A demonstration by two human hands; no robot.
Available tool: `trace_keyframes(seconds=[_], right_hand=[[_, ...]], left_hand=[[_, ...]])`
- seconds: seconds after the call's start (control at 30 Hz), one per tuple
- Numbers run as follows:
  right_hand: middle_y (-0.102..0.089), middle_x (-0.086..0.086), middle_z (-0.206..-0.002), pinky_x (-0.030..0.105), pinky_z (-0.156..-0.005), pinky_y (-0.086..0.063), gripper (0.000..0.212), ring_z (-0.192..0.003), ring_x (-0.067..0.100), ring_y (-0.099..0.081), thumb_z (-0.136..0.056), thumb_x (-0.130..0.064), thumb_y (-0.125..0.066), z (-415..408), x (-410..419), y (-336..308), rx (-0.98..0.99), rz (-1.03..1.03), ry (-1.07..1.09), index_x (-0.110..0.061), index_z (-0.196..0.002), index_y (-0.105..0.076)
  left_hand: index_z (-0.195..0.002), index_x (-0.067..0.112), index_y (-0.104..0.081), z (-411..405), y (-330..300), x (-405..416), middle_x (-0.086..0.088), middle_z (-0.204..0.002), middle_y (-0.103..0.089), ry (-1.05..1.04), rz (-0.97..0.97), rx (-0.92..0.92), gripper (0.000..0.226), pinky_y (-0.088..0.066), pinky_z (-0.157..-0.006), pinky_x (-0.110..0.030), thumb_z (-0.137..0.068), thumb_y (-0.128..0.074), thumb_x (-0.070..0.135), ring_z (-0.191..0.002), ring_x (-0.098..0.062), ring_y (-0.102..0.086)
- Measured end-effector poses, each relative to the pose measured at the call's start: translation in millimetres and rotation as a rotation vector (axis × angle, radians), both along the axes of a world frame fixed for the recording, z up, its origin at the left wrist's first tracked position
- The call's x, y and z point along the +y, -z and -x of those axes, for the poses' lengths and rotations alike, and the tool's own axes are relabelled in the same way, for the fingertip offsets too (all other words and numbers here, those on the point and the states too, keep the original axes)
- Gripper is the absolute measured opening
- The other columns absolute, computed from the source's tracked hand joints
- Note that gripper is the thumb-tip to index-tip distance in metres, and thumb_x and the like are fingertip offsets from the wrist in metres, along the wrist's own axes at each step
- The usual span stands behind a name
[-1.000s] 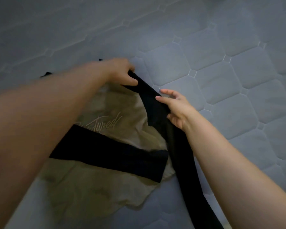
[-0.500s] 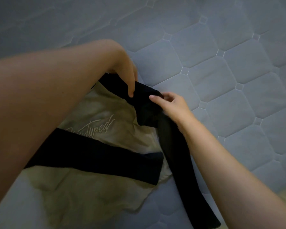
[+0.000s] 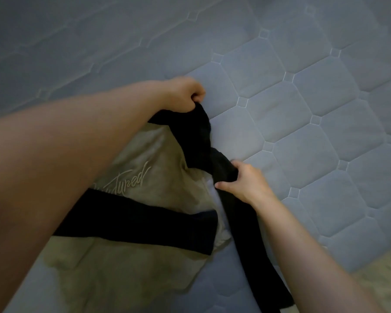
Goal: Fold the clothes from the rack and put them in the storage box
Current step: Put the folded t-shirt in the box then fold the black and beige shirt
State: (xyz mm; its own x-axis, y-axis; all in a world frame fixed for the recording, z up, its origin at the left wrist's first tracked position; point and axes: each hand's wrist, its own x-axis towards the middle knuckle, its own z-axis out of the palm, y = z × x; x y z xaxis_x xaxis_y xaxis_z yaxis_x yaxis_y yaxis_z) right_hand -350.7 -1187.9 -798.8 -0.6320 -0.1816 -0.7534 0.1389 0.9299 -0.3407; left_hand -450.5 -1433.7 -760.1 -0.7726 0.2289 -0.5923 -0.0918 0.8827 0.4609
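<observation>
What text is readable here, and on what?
"...tured": cursive embroidery on the beige shirt; the left forearm hides the first letters, so the whole word cannot be told.
Nothing readable on the black sleeve or the quilted mattress.

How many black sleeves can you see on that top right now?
2: one black sleeve lies folded across the beige body; the other is gripped by the left hand and right hand.
</observation>
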Motion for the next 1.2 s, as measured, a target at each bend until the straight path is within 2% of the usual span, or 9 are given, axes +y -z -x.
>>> trace_keyframes(seconds=[0.13,0.33,0.43,0.57,0.67,0.8,0.9,1.1,1.2], right_hand=[[-0.069,-0.006,-0.079,0.031,-0.075,-0.056,0.034,-0.079,0.015,-0.067,-0.067,-0.049,-0.085,-1,29,0,-0.136,0.056,0.208,-0.025,-0.084,-0.069],[-0.073,0.013,-0.082,0.03,-0.073,-0.049,0.026,-0.075,0.02,-0.064,-0.08,-0.03,-0.081,12,62,-13,-0.304,0.3,0.564,-0.007,-0.093,-0.076],[-0.068,0.011,-0.081,0.032,-0.071,-0.047,0.012,-0.078,0.024,-0.06,-0.09,-0.019,-0.071,16,70,-8,-0.217,0.352,0.604,-0.007,-0.088,-0.074],[-0.073,0.004,-0.087,0.025,-0.072,-0.051,0.012,-0.078,0.013,-0.064,-0.096,-0.014,-0.061,22,63,-12,-0.102,0.565,0.664,-0.014,-0.094,-0.073],[-0.07,0.001,-0.081,0.019,-0.064,-0.047,0.01,-0.071,0.008,-0.06,-0.092,-0.021,-0.068,29,60,-19,-0.072,0.584,0.648,-0.013,-0.093,-0.074],[-0.073,-0.001,-0.086,0.023,-0.075,-0.05,0.029,-0.077,0.008,-0.065,-0.073,-0.018,-0.086,34,85,-28,-0.216,0.449,0.447,-0.011,-0.099,-0.075],[-0.075,-0.003,-0.084,0.02,-0.079,-0.051,0.017,-0.08,0.009,-0.067,-0.073,-0.005,-0.085,33,113,-29,-0.317,0.272,0.227,-0.01,-0.088,-0.077],[-0.065,0.009,-0.076,0.031,-0.067,-0.042,0.024,-0.078,0.027,-0.062,-0.087,-0.002,-0.06,44,161,-34,-0.088,-0.174,0.118,-0.02,-0.071,-0.066],[-0.067,0.011,-0.096,0.036,-0.086,-0.041,0.014,-0.101,0.032,-0.06,-0.087,-0.018,-0.056,54,171,-43,0.066,-0.476,0.157,-0.026,-0.091,-0.067]], left_hand=[[-0.095,0.025,-0.055,-21,31,16,0.004,-0.099,-0.064,-0.136,0.049,0.22,0.025,-0.043,-0.088,-0.036,-0.076,-0.054,0.008,-0.101,-0.025,-0.058],[-0.107,0.024,-0.055,-37,35,52,-0.001,-0.107,-0.057,0.115,0.346,0.419,0.03,-0.032,-0.089,-0.037,-0.079,-0.059,0.015,-0.105,-0.026,-0.05],[-0.114,0.022,-0.058,-42,32,62,-0.003,-0.117,-0.054,0.19,0.117,0.614,0.038,-0.032,-0.099,-0.038,-0.077,-0.055,0.018,-0.114,-0.027,-0.049],[-0.138,0.031,-0.047,-41,33,89,0.008,-0.119,-0.06,0.516,-0.023,0.33,0.048,-0.023,-0.113,-0.036,-0.09,-0.05,0.038,-0.121,-0.019,-0.048],[-0.114,0.031,-0.062,-31,36,95,0.009,-0.1,-0.06,0.436,-0.026,0.206,0.024,-0.033,-0.093,-0.035,-0.093,-0.054,0.041,-0.106,-0.017,-0.053],[-0.098,0.025,-0.053,-19,32,97,0.007,-0.09,-0.051,0.233,-0.152,-0.094,0.004,-0.035,-0.08,-0.031,-0.095,-0.051,0.027,-0.094,-0.019,-0.051],[-0.102,0.02,-0.045,-12,25,102,-0.001,-0.093,-0.051,0.188,-0.126,-0.163,0.006,-0.034,-0.073,-0.032,-0.099,-0.041,0.022,-0.087,-0.022,-0.048],[-0.111,0.014,-0.048,-8,19,108,0.0,-0.099,-0.048,0.106,-0.144,-0.097,0.02,-0.032,-0.069,-0.026,-0.094,-0.044,0.005,-0.086,-0.018,-0.045],[-0.104,0.017,-0.046,-9,25,112,-0.004,-0.103,-0.051,0.063,-0.123,-0.043,0.022,-0.04,-0.072,-0.03,-0.089,-0.045,0.0,-0.088,-0.02,-0.046]])
